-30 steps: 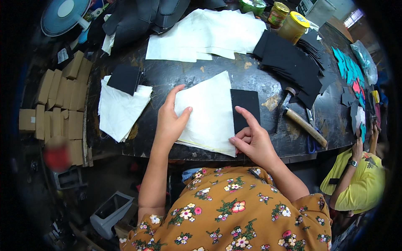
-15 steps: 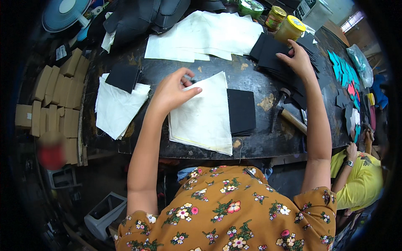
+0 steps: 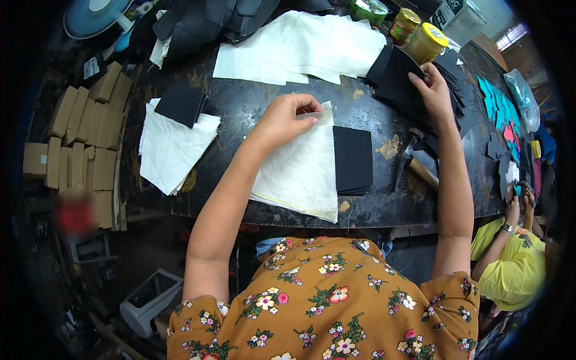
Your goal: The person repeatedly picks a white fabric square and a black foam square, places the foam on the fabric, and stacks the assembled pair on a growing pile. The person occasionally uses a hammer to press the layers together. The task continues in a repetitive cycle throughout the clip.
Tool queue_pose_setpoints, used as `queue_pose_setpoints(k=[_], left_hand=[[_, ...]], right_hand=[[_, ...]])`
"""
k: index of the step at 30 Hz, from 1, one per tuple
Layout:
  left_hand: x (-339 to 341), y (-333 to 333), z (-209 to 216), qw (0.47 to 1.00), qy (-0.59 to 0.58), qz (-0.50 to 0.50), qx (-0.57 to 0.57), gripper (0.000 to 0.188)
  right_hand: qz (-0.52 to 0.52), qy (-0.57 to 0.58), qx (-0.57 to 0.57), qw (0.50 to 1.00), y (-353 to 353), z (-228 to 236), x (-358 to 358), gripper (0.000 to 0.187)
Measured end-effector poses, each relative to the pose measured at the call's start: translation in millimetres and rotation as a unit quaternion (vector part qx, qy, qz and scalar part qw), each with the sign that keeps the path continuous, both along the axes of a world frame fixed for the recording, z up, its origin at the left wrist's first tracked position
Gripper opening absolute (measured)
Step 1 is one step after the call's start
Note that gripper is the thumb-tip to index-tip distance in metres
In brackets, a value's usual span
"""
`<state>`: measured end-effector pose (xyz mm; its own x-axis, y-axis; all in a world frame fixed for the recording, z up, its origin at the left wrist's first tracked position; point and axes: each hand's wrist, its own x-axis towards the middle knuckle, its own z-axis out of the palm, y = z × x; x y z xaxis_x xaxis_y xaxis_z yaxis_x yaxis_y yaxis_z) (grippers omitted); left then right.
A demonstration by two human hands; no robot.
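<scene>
My left hand (image 3: 287, 120) is over the upper part of a stack of white cloth pieces (image 3: 297, 177), its thumb and fingers pinching the top edge near the corner. Beside that stack lies a pile of black square pieces (image 3: 353, 159). At the far right my right hand (image 3: 433, 93) has its thumb and fingers on a black sheet (image 3: 399, 72), bent up a little from the fanned black stack (image 3: 453, 78) around it. The fingertips behind the sheet are partly hidden.
More white cloth (image 3: 300, 48) lies at the back, another white pile (image 3: 174, 147) with black pieces (image 3: 180, 107) to the left. A hammer (image 3: 423, 174) rests near my right forearm. Jars (image 3: 427, 43) stand behind. Cardboard boxes (image 3: 75, 117) are stacked left; a co-worker in yellow (image 3: 513, 264) works right.
My left hand has shifted right along the cloth's top edge and closed on it. My right fingers have closed on the black sheet, whose edge now lifts.
</scene>
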<state>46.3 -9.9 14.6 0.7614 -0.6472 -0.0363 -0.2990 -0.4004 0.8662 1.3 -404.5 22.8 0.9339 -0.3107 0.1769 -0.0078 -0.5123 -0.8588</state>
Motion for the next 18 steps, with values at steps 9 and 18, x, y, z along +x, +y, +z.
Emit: queue_pose_setpoints(k=[9,18], left_hand=[[-24.3,-0.3,4.9,0.968,-0.248,0.034,0.021,0.046],[-98.3,13.8,-9.1,0.964,-0.214,0.099,-0.122,0.03]], right_hand=[[0.109,-0.072,0.287,0.949,32.3,41.6,-33.8,0.059],[0.144,0.011,0.066,0.987,138.5,25.9,-123.4,0.029]])
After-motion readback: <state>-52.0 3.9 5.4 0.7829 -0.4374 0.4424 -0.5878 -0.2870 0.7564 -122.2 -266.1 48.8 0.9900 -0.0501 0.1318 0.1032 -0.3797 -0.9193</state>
